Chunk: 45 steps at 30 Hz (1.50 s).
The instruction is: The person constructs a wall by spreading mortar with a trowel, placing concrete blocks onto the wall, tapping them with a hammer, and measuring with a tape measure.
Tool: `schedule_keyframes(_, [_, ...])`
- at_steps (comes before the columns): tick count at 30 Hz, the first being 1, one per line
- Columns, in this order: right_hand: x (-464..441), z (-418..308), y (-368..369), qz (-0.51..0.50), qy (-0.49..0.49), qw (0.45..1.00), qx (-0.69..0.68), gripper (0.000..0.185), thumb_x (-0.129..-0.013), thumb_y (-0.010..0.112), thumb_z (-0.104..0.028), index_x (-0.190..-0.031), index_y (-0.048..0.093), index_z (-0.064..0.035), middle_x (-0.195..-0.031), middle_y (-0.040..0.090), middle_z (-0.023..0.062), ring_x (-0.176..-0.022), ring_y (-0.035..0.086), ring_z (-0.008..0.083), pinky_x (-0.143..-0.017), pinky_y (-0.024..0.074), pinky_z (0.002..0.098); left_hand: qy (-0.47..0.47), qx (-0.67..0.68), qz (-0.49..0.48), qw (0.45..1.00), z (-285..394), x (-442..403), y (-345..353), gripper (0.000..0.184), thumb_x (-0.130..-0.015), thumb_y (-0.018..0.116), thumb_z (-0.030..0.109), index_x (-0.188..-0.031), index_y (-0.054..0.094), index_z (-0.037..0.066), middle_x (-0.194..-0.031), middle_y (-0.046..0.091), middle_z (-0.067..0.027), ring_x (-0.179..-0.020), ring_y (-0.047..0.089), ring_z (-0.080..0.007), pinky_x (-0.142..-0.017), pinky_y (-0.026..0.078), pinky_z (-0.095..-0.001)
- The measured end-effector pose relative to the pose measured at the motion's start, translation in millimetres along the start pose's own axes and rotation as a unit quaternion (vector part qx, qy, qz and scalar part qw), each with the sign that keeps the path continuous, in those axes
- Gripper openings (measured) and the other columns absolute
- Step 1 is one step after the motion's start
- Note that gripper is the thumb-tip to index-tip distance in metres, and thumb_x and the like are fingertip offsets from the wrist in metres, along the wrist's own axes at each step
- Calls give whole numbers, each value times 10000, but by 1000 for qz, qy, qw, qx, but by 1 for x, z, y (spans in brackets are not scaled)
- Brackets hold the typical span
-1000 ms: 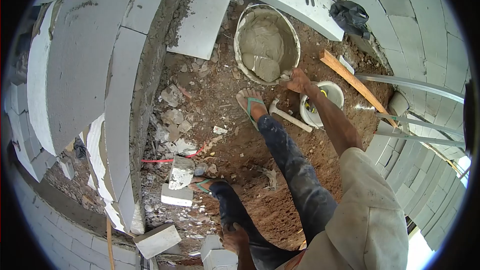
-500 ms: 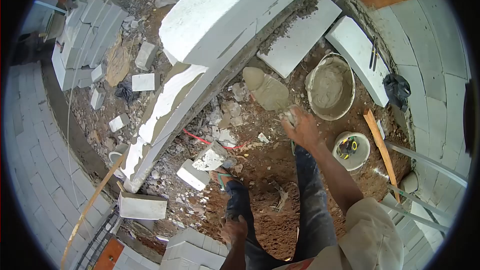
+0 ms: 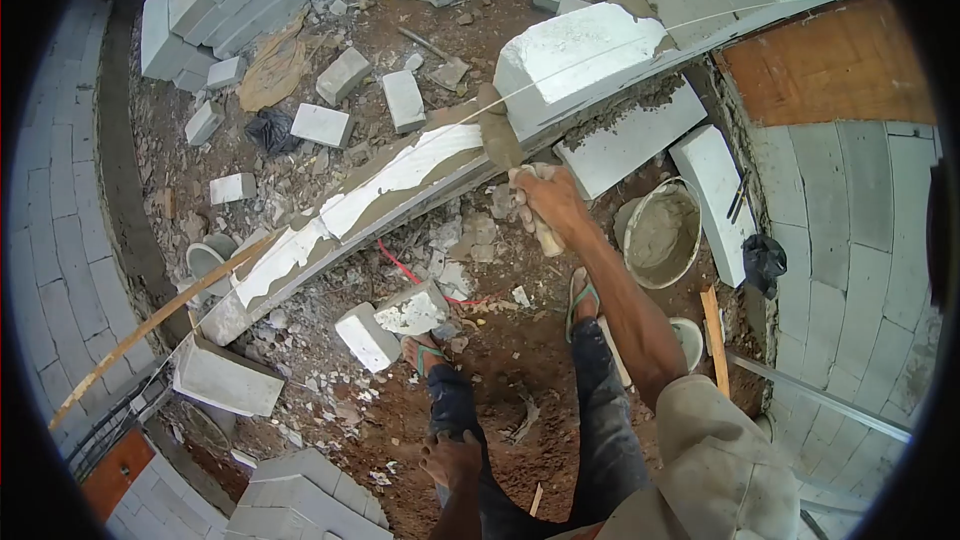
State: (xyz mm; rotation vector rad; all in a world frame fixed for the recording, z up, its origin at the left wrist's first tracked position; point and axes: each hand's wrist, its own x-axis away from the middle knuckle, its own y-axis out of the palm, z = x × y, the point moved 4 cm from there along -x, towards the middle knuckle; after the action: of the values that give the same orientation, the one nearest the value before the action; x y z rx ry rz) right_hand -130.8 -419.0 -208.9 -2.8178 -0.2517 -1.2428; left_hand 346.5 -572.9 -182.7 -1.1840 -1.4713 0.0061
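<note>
My right hand (image 3: 552, 202) grips the handle of a mortar-smeared trowel (image 3: 499, 138), whose blade is at the top of the low block wall (image 3: 405, 175), beside a big white block (image 3: 580, 55) standing on it. Whether the blade touches that block I cannot tell. Grey mortar lies in patches along the wall's white top. My left hand (image 3: 452, 460) rests against my left leg near the knee, fingers somewhat apart, holding nothing. A bucket of mortar (image 3: 662, 235) stands right of my right forearm.
A string and a wooden stick (image 3: 150, 330) run along the wall. Loose blocks (image 3: 368, 336) lie by my feet, and rubble covers the ground. A smaller bucket (image 3: 688, 345), partly hidden by my arm, a wooden plank (image 3: 715, 340) and a black bag (image 3: 764, 258) are at right.
My right hand has moved the trowel up and left, from beside the mortar bucket to the wall top. The view has shifted. My left hand stays by my leg.
</note>
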Motion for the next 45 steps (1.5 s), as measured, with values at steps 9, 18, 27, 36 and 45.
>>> schedule_keyframes(9, [63, -80, -35, -56, -52, 995, -57, 238, -1063, 679, -224, -977, 668, -2, -687, 593, 16, -474, 538, 113, -407, 418, 289, -3, -8, 3, 1000, 1, -1, -5, 581, -910, 730, 502, -1341, 737, 112, -1447, 607, -128, -1370, 551, -350, -1146, 419, -530])
schedule_keyframes(18, [37, -41, -71, -164, 28, 985, -51, 298, -1071, 683, -260, -1017, 725, 30, -645, 565, 21, -432, 512, 127, -374, 393, 313, -11, -13, -4, 1000, 6, 1, -2, 564, -918, 726, 493, -1327, 738, 105, -1460, 600, -130, -1384, 542, -349, -1146, 421, -532])
schedule_keyframes(27, [81, -5, -118, -187, 34, 976, -110, 310, -1065, 677, -252, -1023, 718, 52, -649, 575, 39, -408, 499, 138, -345, 358, 307, 6, -12, -6, 1000, 15, 10, -8, 572, -940, 713, 478, -1356, 713, 84, -1447, 578, -162, -1373, 522, -365, -1163, 408, -522])
schedule_keyframes(36, [-1, -10, -145, -165, 102, 981, -1, 311, -1079, 660, -281, -1031, 709, 22, -640, 563, -3, -427, 481, 100, -362, 350, 275, 0, -11, 17, 1000, 12, 11, 6, 546, -911, 737, 482, -1301, 748, 99, -1416, 610, -158, -1364, 548, -362, -1158, 407, -522])
schedule_keyframes(45, [51, 0, -69, -110, 75, 990, -36, 328, -1093, 635, -299, -991, 671, 11, -672, 556, 16, -439, 501, 127, -379, 392, 307, -6, -17, 3, 1000, 15, 14, 9, 581, -930, 714, 510, -1340, 731, 99, -1464, 582, -157, -1403, 510, -362, -1171, 395, -523])
